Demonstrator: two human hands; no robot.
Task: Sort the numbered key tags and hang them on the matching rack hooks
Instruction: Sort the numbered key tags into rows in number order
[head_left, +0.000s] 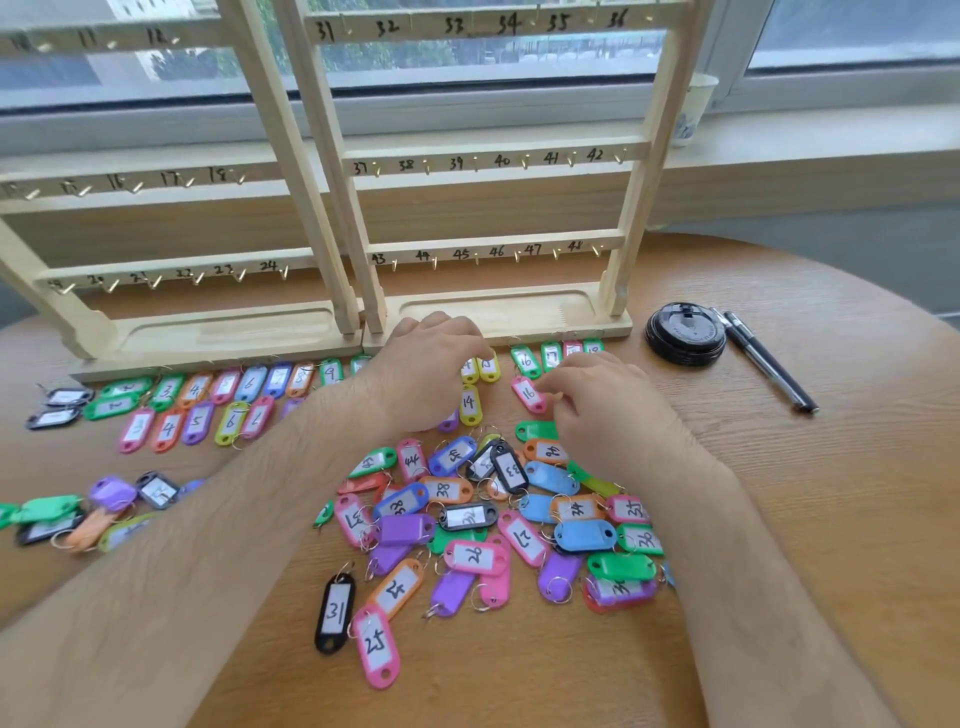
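I see two racks at the far side of the table. Sorted rows lie before them, and the pile is nearer to me. My left hand curls over the yellow tags; whether it grips one I cannot tell. My right hand is nearer to pink tag 16, just left of its fingertips, long axis pointing away and slightly left. Pinched or pushed, I cannot tell.
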